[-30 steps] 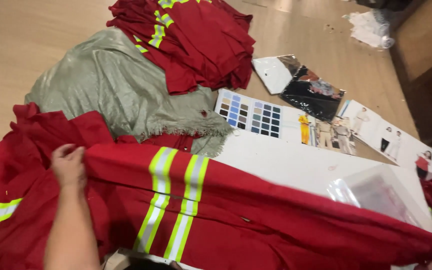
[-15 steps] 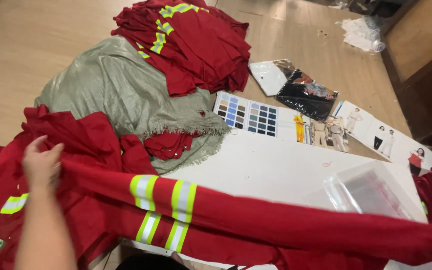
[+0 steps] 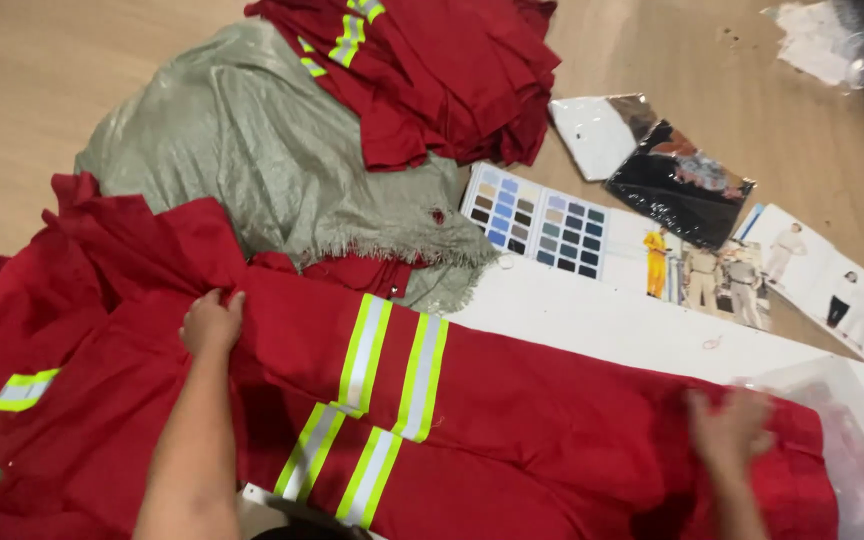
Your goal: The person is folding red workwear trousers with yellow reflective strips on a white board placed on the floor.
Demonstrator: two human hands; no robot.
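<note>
— Near the front edge of the white table (image 3: 592, 325), what lies under the hands?

— Red work trousers (image 3: 512, 420) with yellow-and-silver reflective bands, stretched across the table from the left side to its right front corner. Two legs lie one beside the other, each with a pair of bands roughly at the middle.

— And the left hand?

— That left hand (image 3: 212, 320) sits on the upper edge of the trousers, left of the bands. Its fingers are curled together, gripping a fold of the red cloth.

— What about the right one?

— Its counterpart, the right hand (image 3: 730, 432), is over the trouser end near the right front corner, touching or just above the cloth. It is blurred; the fingers look loosely spread, but I cannot tell whether they grip anything.

— What else is around?

— Beyond the trousers, a grey-green woven sack (image 3: 262, 160) with a frayed edge lies toward the far left of the table, and a stack of folded red garments (image 3: 432, 70) rests on its far end. A fabric colour chart (image 3: 537, 220) lies just right of the sack, next to open catalogue pages (image 3: 802, 265) showing people in workwear. A dark booklet in a clear sleeve (image 3: 677, 180) is further back. More red cloth (image 3: 42, 380) is bunched at the left front. A clear plastic bag (image 3: 852, 440) sits at the right edge.
</note>
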